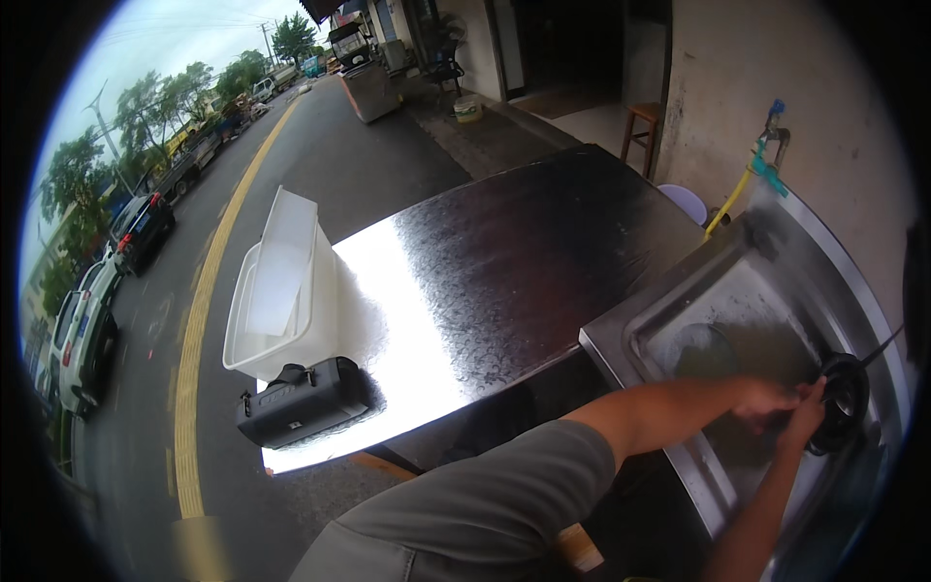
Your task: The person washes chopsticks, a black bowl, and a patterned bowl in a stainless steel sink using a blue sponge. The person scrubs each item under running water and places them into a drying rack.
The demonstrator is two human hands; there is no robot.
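Observation:
My two hands meet over the right side of a stainless-steel sink point(756, 291). My left hand point(764, 404), reaching in from a grey sleeve, is blurred and touches or overlaps the fingers of my right hand point(804, 418). Right beside the right hand is a round black object point(847, 400) with a thick ring-like rim and shiny middle; its exact kind is unclear. A thin dark rod runs from it toward the wall. Whether either hand grips it cannot be made out. Wet, cloudy patches mark the sink's basin.
Left of the sink stands a dark, shiny patterned table point(509, 291). It holds a white plastic bin point(284, 291) and a black portable speaker point(305, 404). A tap point(774, 138) with a yellow hose point(729, 200) is near the wall. Parked cars point(142, 225) line the road.

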